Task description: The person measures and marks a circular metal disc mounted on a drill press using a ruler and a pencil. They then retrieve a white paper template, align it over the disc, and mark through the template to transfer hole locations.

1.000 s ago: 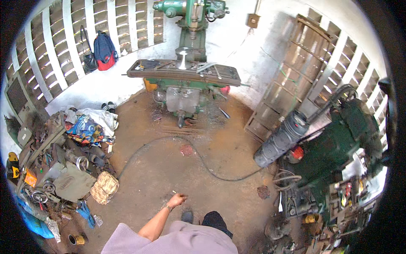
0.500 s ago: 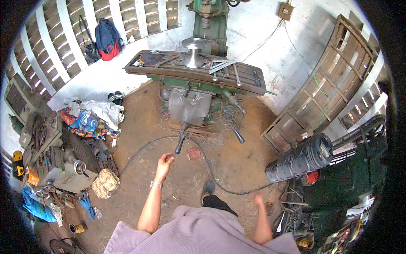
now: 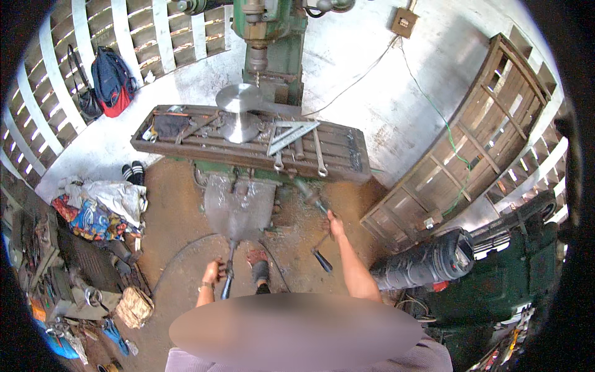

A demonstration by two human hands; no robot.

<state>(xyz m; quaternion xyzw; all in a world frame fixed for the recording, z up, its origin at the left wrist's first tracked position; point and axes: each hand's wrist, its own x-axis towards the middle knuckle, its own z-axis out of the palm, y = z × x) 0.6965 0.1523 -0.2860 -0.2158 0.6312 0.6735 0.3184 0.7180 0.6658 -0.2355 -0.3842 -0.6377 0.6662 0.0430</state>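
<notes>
My left hand (image 3: 215, 271), a watch at its wrist, has loosely bent fingers and holds nothing. It is just left of a crank handle (image 3: 228, 276) with a dark grip, on the front of a green milling machine (image 3: 266, 22). My right hand (image 3: 335, 224) is closed on the hub end of a second crank (image 3: 320, 251), whose black grip hangs below it. On the machine's long slotted table (image 3: 204, 147) stands a shiny spool-shaped metal piece (image 3: 240, 127) beneath the drill bit (image 3: 258, 77). A set square (image 3: 291, 137) and wrenches (image 3: 321, 155) lie right of it.
A dark ribbed cylinder (image 3: 421, 257) lies at right beside green machinery (image 3: 496, 291). Against the right wall leans a wooden frame (image 3: 458, 142). Cloths (image 3: 102, 214) and a cluttered bench (image 3: 62, 260) are at left. A black hose (image 3: 176, 254) curves over the floor.
I have stepped closer to the machine. My right hand has reached forward from my side to the right crank. My left hand is now beside the front crank's grip.
</notes>
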